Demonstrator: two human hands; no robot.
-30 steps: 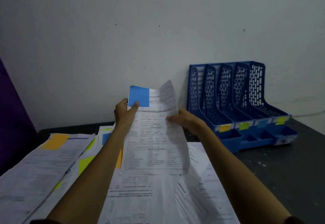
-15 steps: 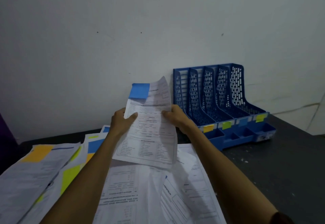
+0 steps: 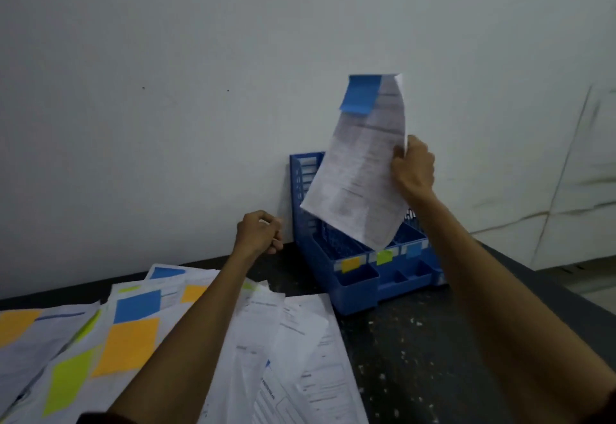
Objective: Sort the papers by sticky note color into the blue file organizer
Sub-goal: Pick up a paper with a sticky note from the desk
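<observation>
Paper (image 3: pixel 360 183) with a blue sticky note (image 3: pixel 360 93) hangs over the blue file organizer (image 3: pixel 353 293), pinched by the right hand (image 3: pixel 413 170). Left hand (image 3: pixel 258 233) hovers curled, empty.

The print on the sheet (image 3: pixel 363 170) held up by the right hand (image 3: pixel 413 167) is smeared by motion blur and unreadable. The sheet covers most of the upright dividers of the blue file organizer (image 3: pixel 353 293), and the right forearm (image 3: pixel 473 257) hides its right end, so the slots cannot be counted. The left hand (image 3: pixel 256 233) curls inward, hiding its palm; whether it holds anything cannot be told. The papers (image 3: pixel 293 340) spread on the table (image 3: pixel 416 340) run off the left and bottom edges, partly under the left forearm (image 3: pixel 186 333); their text is too small to read.
</observation>
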